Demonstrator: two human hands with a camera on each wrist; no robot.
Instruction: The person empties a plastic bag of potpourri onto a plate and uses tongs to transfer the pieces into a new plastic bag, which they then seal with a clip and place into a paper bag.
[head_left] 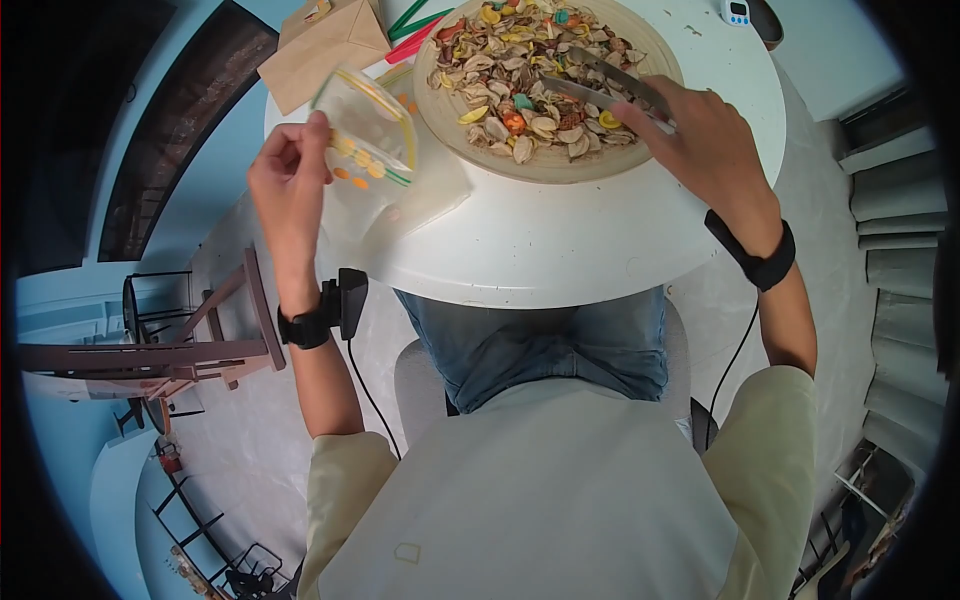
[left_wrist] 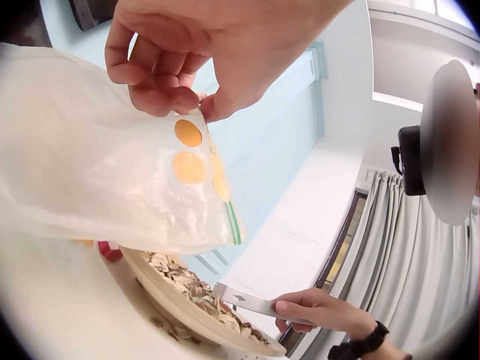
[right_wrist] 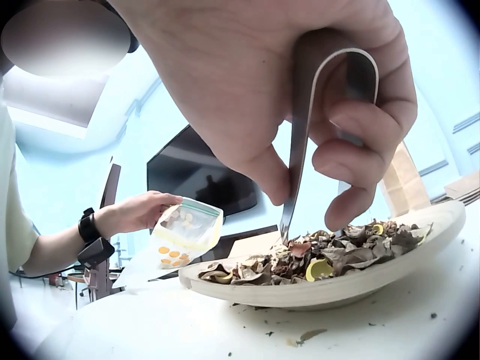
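Note:
My left hand [head_left: 290,175] pinches the rim of a clear zip bag [head_left: 372,125] printed with orange dots, holding its mouth spread to the left of the plate. In the left wrist view, thumb and fingertips meet at the top edge of the bag [left_wrist: 112,165]. Metal tongs [head_left: 600,85] are gripped by my right hand [head_left: 705,140], their tips down among the potpourri [head_left: 540,75]. Dried petals, leaves and yellow and orange pieces make up this mix, heaped on a round beige plate [head_left: 560,172]. The right wrist view shows the tongs [right_wrist: 299,142] with tips at the petals.
Beyond the bag stands a brown paper bag [head_left: 325,55], with red strips [head_left: 412,42] and green strips [head_left: 420,24] beside it. A small white timer [head_left: 735,11] is at the table's far right. Loose crumbs dot the white table [head_left: 540,240].

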